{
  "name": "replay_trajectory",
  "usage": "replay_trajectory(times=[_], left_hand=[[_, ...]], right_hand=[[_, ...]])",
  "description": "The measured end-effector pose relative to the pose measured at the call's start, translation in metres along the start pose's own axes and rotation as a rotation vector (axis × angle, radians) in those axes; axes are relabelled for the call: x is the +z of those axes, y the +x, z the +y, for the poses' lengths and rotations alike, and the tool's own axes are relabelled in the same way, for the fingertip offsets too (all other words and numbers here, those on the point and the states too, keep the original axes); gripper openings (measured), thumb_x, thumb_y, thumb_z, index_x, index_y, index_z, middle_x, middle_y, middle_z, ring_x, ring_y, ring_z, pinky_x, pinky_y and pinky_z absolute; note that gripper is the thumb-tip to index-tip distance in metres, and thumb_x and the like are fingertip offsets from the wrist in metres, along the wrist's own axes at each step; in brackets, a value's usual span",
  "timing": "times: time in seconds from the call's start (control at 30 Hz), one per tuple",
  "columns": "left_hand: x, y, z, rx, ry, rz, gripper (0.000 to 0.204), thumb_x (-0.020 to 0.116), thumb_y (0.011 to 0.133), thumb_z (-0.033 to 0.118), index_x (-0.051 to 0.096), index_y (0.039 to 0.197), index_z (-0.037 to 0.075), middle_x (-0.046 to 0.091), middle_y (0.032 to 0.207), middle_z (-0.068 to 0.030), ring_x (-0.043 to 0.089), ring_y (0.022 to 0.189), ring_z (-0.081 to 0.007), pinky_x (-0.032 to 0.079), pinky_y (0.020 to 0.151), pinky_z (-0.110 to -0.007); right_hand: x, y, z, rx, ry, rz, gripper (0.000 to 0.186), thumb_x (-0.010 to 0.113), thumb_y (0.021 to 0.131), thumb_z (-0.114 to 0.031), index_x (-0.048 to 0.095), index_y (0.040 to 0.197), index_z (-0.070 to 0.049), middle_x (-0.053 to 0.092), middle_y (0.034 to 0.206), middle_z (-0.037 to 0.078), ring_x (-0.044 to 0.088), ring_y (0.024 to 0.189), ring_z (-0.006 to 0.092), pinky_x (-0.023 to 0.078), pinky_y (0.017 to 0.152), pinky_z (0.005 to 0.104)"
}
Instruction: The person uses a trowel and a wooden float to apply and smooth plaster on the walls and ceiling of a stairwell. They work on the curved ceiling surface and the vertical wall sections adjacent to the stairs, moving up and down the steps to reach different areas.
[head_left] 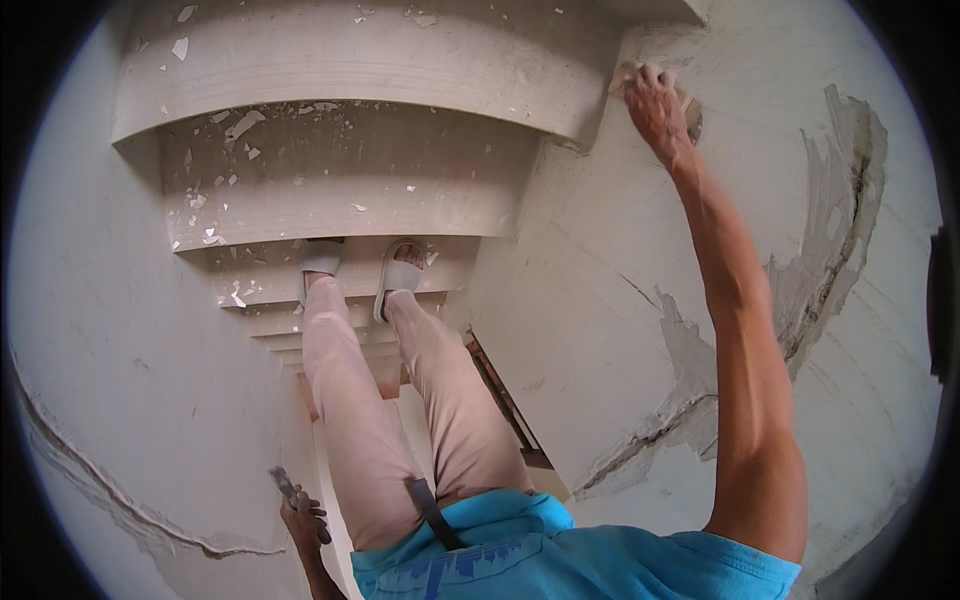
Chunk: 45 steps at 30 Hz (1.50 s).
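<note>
Gripping a pale, flat block (622, 84) in the right hand (655, 105), at the right wall (570, 290), just beside the upper steps of the staircase (350, 215). Seeing little of that block behind bent fingers; cannot tell from this angle whether pressed flush to the plaster. Gripping a narrow greyish tool (284, 486) in the left hand (303, 520), to the left of the staircase's lowest steps, with the middle covered by curled fingers; too small to name more closely. Standing on a lower step of the staircase in white slides (403, 275), with the left toes dim in shadow. Losing the staircase's top to the upper rim and parts of the bottom steps behind pale trousers (340, 370). Catching only part of a dark thing (940, 305) well right of the staircase, cut off by the rim; cannot identify.

Facing curved step edges ahead of the feet, strewn with white flakes (245, 124) across the staircase. Hemmed in by the left wall (110, 300) and the right wall. Having open wall surface right of the staircase, as far as a rough-edged crack (855, 190).
</note>
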<state>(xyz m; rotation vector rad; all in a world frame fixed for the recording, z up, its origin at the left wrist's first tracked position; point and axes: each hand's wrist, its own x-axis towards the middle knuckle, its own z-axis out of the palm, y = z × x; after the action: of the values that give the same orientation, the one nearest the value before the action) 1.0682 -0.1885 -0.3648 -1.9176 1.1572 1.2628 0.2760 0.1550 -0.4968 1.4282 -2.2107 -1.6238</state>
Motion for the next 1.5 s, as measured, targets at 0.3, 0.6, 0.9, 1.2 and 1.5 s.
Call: replay_trajectory(times=[0.3, 0.6, 0.9, 1.2, 1.5], left_hand=[[0.018, -0.003, 0.001, 0.03, -0.057, -0.039, 0.042, 0.055, 0.094, 0.018, 0.052, 0.128, -0.007, 0.06, 0.074, -0.0111, 0.059, 0.051, -0.0185, 0.047, 0.046, -0.031], [0.031, 0.005, 0.003, -0.013, -0.059, -0.025, 0.039, 0.054, 0.096, 0.016, 0.053, 0.127, -0.007, 0.06, 0.074, -0.011, 0.059, 0.051, -0.0184, 0.047, 0.045, -0.031], [0.017, 0.01, -0.005, -0.004, -0.023, -0.049, 0.041, 0.055, 0.095, 0.017, 0.051, 0.13, -0.006, 0.059, 0.074, -0.0101, 0.058, 0.049, -0.0171, 0.045, 0.041, -0.029], [0.017, 0.02, 0.0, 0.052, -0.078, -0.05, 0.044, 0.056, 0.095, 0.02, 0.05, 0.131, -0.004, 0.058, 0.073, -0.0089, 0.057, 0.049, -0.0155, 0.044, 0.039, -0.028], [0.02, 0.034, 0.006, 0.099, -0.052, -0.096, 0.042, 0.057, 0.095, 0.023, 0.052, 0.128, -0.003, 0.059, 0.075, -0.0098, 0.06, 0.052, -0.0166, 0.045, 0.04, -0.029]], right_hand=[[0.008, -0.076, -0.001, -0.505, 0.135, 0.024, 0.023, 0.059, 0.093, -0.022, 0.07, 0.112, -0.016, 0.061, 0.119, 0.001, 0.052, 0.115, 0.02, 0.04, 0.099, 0.0424], [-0.044, -0.103, -0.073, -0.453, 0.18, -0.337, 0.029, 0.063, 0.092, -0.023, 0.066, 0.121, -0.017, 0.062, 0.122, 0.001, 0.05, 0.119, 0.0214, 0.04, 0.101, 0.0423], [-0.03, -0.034, -0.02, -0.151, -0.036, -0.097, 0.024, 0.059, 0.092, -0.024, 0.07, 0.111, -0.014, 0.064, 0.109, 0.003, 0.053, 0.111, 0.0193, 0.042, 0.09, 0.0403], [-0.051, -0.098, -0.028, -0.587, 0.144, -0.399, 0.032, 0.054, 0.099, -0.018, 0.061, 0.13, -0.015, 0.058, 0.133, 0.004, 0.048, 0.127, 0.0214, 0.037, 0.108, 0.0431], [-0.064, -0.104, 0.052, -0.178, 0.037, -0.23, 0.029, 0.059, 0.093, -0.019, 0.066, 0.121, -0.016, 0.062, 0.123, 0.003, 0.05, 0.119, 0.0221, 0.039, 0.1, 0.0442]])
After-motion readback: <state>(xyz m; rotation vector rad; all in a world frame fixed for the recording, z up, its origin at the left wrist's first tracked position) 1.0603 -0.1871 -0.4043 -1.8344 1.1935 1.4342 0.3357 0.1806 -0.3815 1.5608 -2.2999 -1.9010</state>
